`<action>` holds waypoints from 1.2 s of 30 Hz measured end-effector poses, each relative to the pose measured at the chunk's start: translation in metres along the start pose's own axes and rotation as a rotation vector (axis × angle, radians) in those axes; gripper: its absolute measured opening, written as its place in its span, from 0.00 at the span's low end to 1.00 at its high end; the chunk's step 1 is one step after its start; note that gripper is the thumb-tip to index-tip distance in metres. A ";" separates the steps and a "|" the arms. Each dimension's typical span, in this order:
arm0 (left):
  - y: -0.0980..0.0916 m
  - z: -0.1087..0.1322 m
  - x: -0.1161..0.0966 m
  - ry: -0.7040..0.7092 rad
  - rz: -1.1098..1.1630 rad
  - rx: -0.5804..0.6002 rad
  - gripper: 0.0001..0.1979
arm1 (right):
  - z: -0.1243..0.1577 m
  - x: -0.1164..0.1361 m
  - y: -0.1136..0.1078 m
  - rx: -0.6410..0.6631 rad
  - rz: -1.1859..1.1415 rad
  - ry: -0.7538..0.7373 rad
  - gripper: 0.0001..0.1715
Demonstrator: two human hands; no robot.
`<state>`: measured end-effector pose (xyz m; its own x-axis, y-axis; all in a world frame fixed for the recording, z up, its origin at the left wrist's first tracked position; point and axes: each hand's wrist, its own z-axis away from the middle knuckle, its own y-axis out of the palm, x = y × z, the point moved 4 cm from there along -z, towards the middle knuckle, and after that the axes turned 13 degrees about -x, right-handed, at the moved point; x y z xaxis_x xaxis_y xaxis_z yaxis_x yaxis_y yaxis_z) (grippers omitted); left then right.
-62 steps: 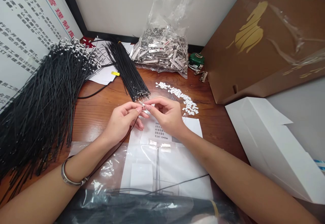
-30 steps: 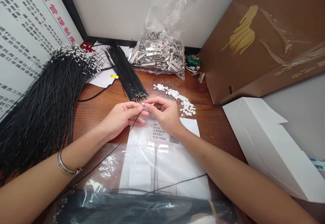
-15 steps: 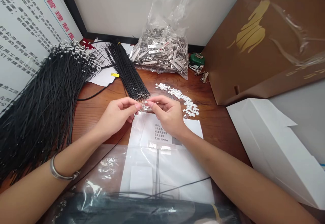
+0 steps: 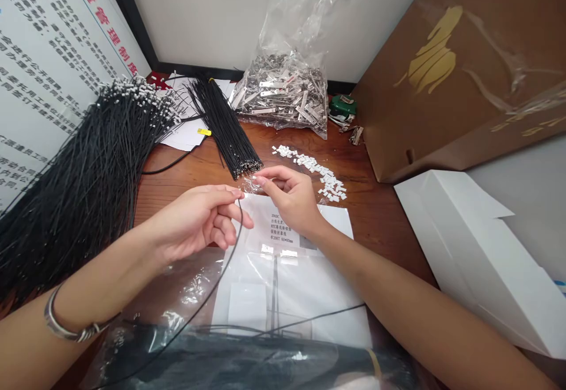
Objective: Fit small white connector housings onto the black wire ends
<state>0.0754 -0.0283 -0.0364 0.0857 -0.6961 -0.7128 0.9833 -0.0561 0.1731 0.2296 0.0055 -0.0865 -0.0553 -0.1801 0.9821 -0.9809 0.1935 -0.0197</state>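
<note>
My left hand [image 4: 206, 222] pinches the end of a thin black wire [image 4: 219, 282] between thumb and forefinger, the other fingers loosely curled. The wire droops from there toward the lower left. Close by on the right, my right hand [image 4: 292, 195] has its thumb and forefinger pressed together over small clear pieces [image 4: 250, 184]; what sits between the fingertips is too small to make out. Just beyond the hands lies a tied bundle of black wires [image 4: 227, 133] with bare tips toward me. Small white pieces [image 4: 312, 164] are scattered right of it.
A large heap of black wires with white ends [image 4: 101, 142] fills the left. A clear bag of metal parts [image 4: 283, 92] stands at the back, beside a green tape measure [image 4: 342, 105]. A brown box [image 4: 464, 53] is at right. Bagged wires [image 4: 239, 360] lie nearest me, below a printed sheet [image 4: 336, 295].
My left hand has drawn back slightly down and left from the right hand, fingers opening below the pinch, and the black wire now hangs in view from it. My right hand stays nearly in place.
</note>
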 end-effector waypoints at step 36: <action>-0.006 -0.035 0.009 0.461 -0.091 -0.186 0.10 | 0.003 0.006 0.001 0.018 -0.013 -0.082 0.08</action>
<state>0.0764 -0.0094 -0.0676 0.0192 -0.3038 -0.9525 0.9984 0.0556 0.0024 0.2279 0.0019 -0.0814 -0.0569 -0.2606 0.9638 -0.9847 0.1738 -0.0112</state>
